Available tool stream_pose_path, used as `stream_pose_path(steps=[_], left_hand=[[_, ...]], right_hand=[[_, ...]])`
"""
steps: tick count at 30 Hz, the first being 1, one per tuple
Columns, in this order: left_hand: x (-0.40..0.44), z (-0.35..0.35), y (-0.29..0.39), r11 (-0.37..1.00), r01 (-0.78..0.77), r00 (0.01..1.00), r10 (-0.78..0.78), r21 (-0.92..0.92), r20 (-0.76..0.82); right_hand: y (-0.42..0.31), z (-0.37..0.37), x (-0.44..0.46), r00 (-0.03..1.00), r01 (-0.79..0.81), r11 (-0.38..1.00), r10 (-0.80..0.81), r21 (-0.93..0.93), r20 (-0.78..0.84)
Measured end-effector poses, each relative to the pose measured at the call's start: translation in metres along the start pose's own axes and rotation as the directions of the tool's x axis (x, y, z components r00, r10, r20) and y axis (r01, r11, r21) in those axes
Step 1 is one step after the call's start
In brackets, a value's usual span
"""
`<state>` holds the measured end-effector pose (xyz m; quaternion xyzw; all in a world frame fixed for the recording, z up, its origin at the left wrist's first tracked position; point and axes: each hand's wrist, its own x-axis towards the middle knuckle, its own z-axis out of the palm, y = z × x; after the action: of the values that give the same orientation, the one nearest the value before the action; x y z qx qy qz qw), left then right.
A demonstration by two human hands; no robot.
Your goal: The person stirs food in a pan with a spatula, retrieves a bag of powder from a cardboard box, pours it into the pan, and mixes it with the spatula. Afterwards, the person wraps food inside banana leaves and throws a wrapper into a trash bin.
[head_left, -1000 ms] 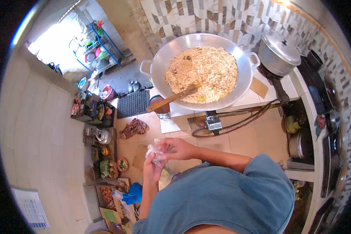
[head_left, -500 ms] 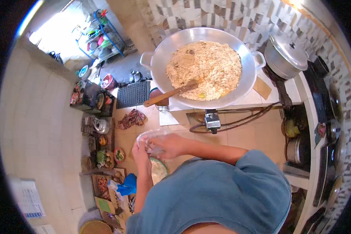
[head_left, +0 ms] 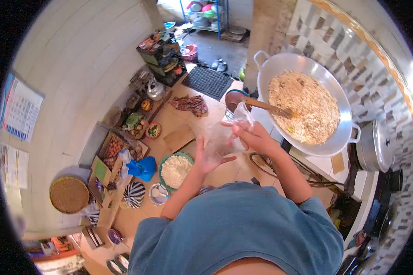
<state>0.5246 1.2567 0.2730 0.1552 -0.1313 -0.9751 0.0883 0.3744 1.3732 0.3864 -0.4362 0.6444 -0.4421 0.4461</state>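
Note:
A clear plastic bag (head_left: 221, 140) is spread between my two hands in front of my chest. My left hand (head_left: 207, 157) is at its lower left side, fingers apart, seemingly against or inside the bag. My right hand (head_left: 256, 137) pinches the bag's upper right part. Beyond my right hand, a large metal pan (head_left: 342, 96) holds a pale, crumbly food (head_left: 305, 103). A wooden spatula (head_left: 266, 106) rests in the food, its handle out over the near rim. A green basin (head_left: 175, 170) of pale, grainy food sits on the floor left of my left hand.
A lidded pot (head_left: 375, 146) stands beyond the pan. On the floor are a patterned cloth (head_left: 189, 105), a flat piece of cardboard (head_left: 179, 137), a blue bag (head_left: 142, 168), a small metal bowl (head_left: 159, 194) and a crate of onions (head_left: 114, 149). A dark mat (head_left: 208, 82) lies by the doorway.
The crumpled bag has been opened out and my hands have moved apart. The view has turned left, bringing the basin fully into sight and shifting the pan to the right.

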Motion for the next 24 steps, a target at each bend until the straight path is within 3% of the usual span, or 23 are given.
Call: stream_pose_path(steps=[1, 3, 4, 6, 9, 10, 11, 12, 13, 15, 18, 19, 21, 22, 24], left_hand=[[-0.002, 0.001, 0.000, 0.996, 0.011, 0.995, -0.003, -0.091, 0.096], [0.008, -0.023, 0.006, 0.999, -0.036, 0.994, 0.038, -0.030, 0.104], [0.014, -0.037, 0.007, 0.998, -0.057, 0.992, 0.056, 0.002, 0.111], [0.011, -0.032, 0.014, 0.997, -0.040, 0.994, 0.033, 0.065, 0.104], [0.003, -0.018, 0.012, 0.986, -0.033, 0.997, 0.022, 0.161, 0.068], [0.003, -0.014, 0.011, 0.980, -0.035, 0.998, 0.024, 0.194, 0.058], [0.005, -0.011, 0.009, 0.969, -0.013, 1.000, 0.015, 0.246, -0.008], [0.006, -0.009, 0.005, 0.955, 0.016, 0.997, 0.008, 0.296, -0.078], [0.007, -0.009, -0.001, 0.938, 0.051, 0.989, 0.001, 0.343, -0.150], [0.013, -0.020, -0.016, 0.896, 0.080, 0.988, -0.014, 0.436, -0.151], [0.019, -0.026, -0.030, 0.838, 0.074, 0.996, -0.034, 0.541, -0.084], [0.020, -0.027, -0.033, 0.820, 0.062, 0.998, -0.040, 0.569, -0.051], [0.011, -0.010, -0.032, 0.812, 0.152, 0.986, -0.083, 0.563, -0.147], [0.008, -0.004, -0.032, 0.807, 0.196, 0.976, -0.103, 0.557, -0.194], [0.009, -0.004, -0.035, 0.806, 0.168, 0.985, -0.113, 0.568, -0.130]], right_hand=[[0.004, -0.001, -0.004, 0.996, 0.036, 0.997, -0.042, 0.070, 0.077], [0.017, -0.004, -0.012, 0.969, 0.082, 0.973, -0.129, 0.217, 0.211], [0.029, -0.006, -0.014, 0.960, 0.077, 0.897, -0.184, 0.436, 0.211], [0.052, -0.008, -0.013, 0.945, 0.043, 0.605, -0.283, 0.795, 0.165], [0.063, -0.008, -0.017, 0.971, -0.017, 0.545, -0.190, 0.838, 0.143], [0.069, -0.006, -0.016, 0.980, 0.102, 0.843, -0.176, 0.527, 0.091], [0.078, -0.002, -0.012, 0.982, 0.178, 0.978, -0.183, 0.107, 0.038], [0.081, 0.005, -0.010, 0.979, 0.192, 0.923, -0.206, -0.335, -0.008], [0.082, 0.014, -0.010, 0.972, 0.203, 0.882, -0.233, -0.425, -0.020], [0.078, 0.029, -0.013, 0.957, 0.210, 0.773, -0.287, -0.598, -0.035], [0.124, 0.034, -0.008, 0.923, 0.263, 0.734, -0.381, -0.626, -0.060], [0.129, 0.030, -0.011, 0.952, 0.221, 0.788, -0.301, -0.574, -0.047], [0.115, 0.021, -0.020, 0.990, 0.123, 0.878, -0.140, -0.462, -0.003], [0.113, 0.020, -0.022, 0.997, 0.051, 0.869, -0.075, -0.492, -0.029], [0.113, 0.019, -0.026, 0.995, -0.092, 0.834, 0.055, -0.544, -0.084]])
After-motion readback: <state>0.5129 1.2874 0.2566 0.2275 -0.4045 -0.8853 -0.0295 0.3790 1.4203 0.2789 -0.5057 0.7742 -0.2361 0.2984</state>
